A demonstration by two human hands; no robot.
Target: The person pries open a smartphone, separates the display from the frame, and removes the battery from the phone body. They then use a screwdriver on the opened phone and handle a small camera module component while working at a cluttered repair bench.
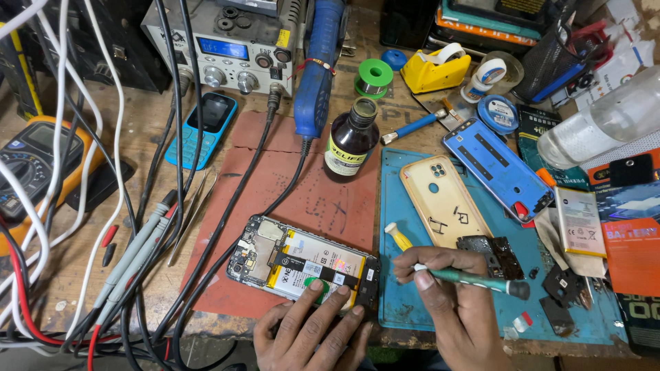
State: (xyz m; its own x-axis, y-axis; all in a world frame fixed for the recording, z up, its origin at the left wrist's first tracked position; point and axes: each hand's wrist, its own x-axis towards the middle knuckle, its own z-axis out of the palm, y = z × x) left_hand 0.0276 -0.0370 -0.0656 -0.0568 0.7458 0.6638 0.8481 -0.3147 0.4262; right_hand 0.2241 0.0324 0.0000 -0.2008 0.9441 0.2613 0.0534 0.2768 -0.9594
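An opened smartphone, back cover off and battery and circuit board exposed, lies on a red mat. My left hand rests its fingertips on the phone's near edge, over a green tab. My right hand grips a green-handled screwdriver, held level above the blue mat just right of the phone. A yellow-handled tool lies by my right fingers. A small black circuit part sits behind the screwdriver.
A tan phone cover, a blue phone frame and a loose battery lie on the right. A brown bottle, power supply, blue keypad phone, multimeter, tweezers and tangled cables crowd the back and left.
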